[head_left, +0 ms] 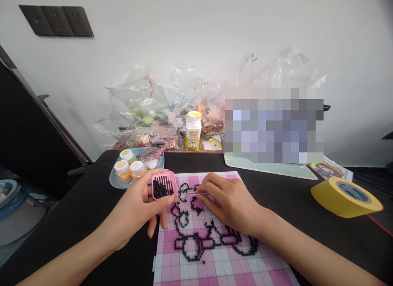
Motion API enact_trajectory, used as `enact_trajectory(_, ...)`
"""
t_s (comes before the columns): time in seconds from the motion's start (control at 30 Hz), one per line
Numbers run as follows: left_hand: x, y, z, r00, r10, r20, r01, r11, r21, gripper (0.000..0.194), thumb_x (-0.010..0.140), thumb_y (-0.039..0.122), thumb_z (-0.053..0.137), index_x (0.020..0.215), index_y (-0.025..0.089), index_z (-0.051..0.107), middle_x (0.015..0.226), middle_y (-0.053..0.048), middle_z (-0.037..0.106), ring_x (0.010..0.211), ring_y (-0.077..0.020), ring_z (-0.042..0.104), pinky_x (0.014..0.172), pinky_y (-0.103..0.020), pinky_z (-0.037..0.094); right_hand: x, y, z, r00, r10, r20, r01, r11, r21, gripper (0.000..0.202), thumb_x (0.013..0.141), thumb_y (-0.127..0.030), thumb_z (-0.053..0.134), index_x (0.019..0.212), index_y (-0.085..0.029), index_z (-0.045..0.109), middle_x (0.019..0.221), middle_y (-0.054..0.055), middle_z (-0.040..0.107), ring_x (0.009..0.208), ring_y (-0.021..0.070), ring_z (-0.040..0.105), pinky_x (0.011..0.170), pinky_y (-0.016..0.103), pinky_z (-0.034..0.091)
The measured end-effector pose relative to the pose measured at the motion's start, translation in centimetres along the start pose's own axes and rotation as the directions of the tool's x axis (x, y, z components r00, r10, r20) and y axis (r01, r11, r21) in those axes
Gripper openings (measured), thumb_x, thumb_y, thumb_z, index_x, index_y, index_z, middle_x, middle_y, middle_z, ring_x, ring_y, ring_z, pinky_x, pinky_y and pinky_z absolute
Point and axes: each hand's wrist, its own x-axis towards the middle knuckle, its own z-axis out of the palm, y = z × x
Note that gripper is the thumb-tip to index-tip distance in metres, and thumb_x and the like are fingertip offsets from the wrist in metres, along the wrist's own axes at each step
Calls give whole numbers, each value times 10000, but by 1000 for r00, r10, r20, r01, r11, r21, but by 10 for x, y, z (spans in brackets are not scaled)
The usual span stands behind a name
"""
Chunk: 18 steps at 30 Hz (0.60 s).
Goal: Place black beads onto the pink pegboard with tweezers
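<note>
My left hand grips a small pink tray between thumb and fingers, above the left edge of the pegboard. Black beads fill the tray, some lined up in its grooves and others loose. In my right hand is a pair of pink tweezers, its tips pointing left over the upper part of the board. The pink and white checked pegboard lies on the table, bearing outlines made of black beads. Whether the tweezer tips hold a bead is too small to tell.
Left of the board, a blue plate carries several jars of beads and a small bag. A white and yellow bottle stands behind, before plastic bags. A yellow tape roll lies at right on the black table.
</note>
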Motion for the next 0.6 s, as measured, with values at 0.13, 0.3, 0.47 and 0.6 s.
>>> enact_trajectory(0.13, -1, 2, 1, 1000, -14, -18, 14, 999, 31, 565, 831, 369, 776, 1269, 189, 467, 802, -39, 751, 438, -103, 629, 303, -114, 433, 1, -1, -1, 999, -8, -36, 8, 1000, 9, 251, 1045, -261, 443, 934, -157, 644, 842, 38, 658, 645, 135, 605, 494, 254, 377)
enact_trajectory(0.3, -6, 6, 4, 998, -56, -18, 57, 997, 55, 587, 829, 369, 768, 1301, 189, 469, 699, 8, 726, 418, -78, 596, 327, -92, 420, 2, -4, -3, 988, -24, -151, 30, 999, 41, 199, 1036, -213, 453, 992, -144, 635, 858, 53, 651, 676, 139, 616, 502, 238, 418)
enact_trajectory(0.47, -9, 9, 8, 994, -101, 35, 99, 993, 58, 654, 791, 360, 789, 1336, 194, 467, 651, 31, 705, 457, -108, 638, 324, -94, 423, 3, -6, -3, 979, -68, -192, 81, 995, 60, 188, 1035, -181, 447, 1038, -128, 627, 882, 72, 647, 698, 150, 611, 530, 249, 466)
enact_trajectory(0.6, -10, 11, 9, 989, -126, 77, 124, 992, 39, 644, 779, 320, 800, 1327, 196, 485, 763, 2, 743, 475, -102, 665, 334, -97, 449, 4, -6, -1, 980, -76, -186, 86, 995, 50, 182, 1036, -178, 453, 1038, -126, 628, 887, 74, 654, 691, 156, 613, 519, 258, 470)
